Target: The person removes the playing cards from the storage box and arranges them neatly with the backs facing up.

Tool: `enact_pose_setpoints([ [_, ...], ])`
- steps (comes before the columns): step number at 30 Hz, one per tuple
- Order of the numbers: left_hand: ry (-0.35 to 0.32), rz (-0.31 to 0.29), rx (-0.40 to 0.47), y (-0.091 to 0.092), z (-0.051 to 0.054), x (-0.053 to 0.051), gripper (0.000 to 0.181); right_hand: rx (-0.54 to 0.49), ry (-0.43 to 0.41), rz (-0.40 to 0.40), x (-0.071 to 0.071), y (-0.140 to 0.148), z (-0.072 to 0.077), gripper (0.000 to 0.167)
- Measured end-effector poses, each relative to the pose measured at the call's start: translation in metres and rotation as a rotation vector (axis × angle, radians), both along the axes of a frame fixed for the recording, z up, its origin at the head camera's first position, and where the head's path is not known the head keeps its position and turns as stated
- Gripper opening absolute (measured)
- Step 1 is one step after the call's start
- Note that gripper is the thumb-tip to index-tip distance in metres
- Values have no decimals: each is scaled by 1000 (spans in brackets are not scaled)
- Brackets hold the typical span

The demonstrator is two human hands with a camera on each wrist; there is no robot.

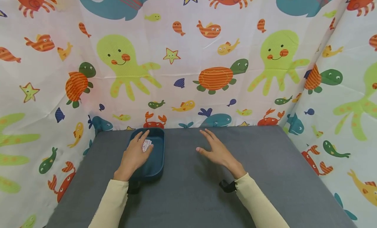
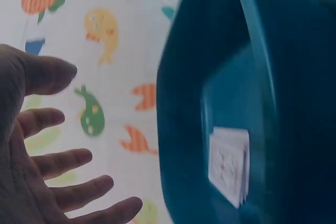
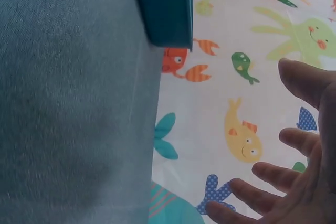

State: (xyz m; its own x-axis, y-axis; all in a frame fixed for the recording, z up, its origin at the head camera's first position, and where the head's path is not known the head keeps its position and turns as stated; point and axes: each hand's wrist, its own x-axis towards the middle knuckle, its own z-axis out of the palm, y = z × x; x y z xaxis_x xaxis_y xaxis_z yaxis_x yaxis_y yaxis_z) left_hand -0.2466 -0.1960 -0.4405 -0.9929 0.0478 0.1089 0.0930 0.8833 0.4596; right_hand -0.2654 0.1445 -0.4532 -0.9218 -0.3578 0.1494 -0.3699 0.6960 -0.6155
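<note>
A dark blue bin [image 1: 158, 152] stands at the left on the grey table, with a small stack of white cards [image 1: 147, 145] inside. My left hand [image 1: 134, 156] hovers over the bin's left side, fingers spread and holding nothing. In the left wrist view the cards [image 2: 229, 166] lie in the bin [image 2: 181, 103], beside the left hand [image 2: 58, 166]. My right hand [image 1: 219, 152] is held above the table to the right of the bin, its fingers apart and nothing in them. The right wrist view shows the right hand [image 3: 289, 182] and the bin's corner [image 3: 168, 14].
The grey table [image 1: 188, 195] reaches back to a white curtain [image 1: 176, 71] printed with sea animals, which also hangs along the left and right sides. A black strap [image 1: 227, 186] is on the right wrist.
</note>
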Motion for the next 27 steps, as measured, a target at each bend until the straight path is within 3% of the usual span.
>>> enact_pose_setpoints([
  [6,-25,98,8,-33,-5,6,67,-84,37,4,1,-8,-5,74],
  [11,-42,109,77,-58,-15,6,66,-158,66,-3,3,-19,-9,67],
  [15,-73,110,166,-75,-27,2,64,-215,58,8,6,-29,-11,64],
  [22,-168,161,327,-86,-48,-5,60,-301,10,17,7,-41,-10,61],
  [27,-196,199,500,-94,-59,-7,57,-318,-10,33,7,-47,-7,60],
])
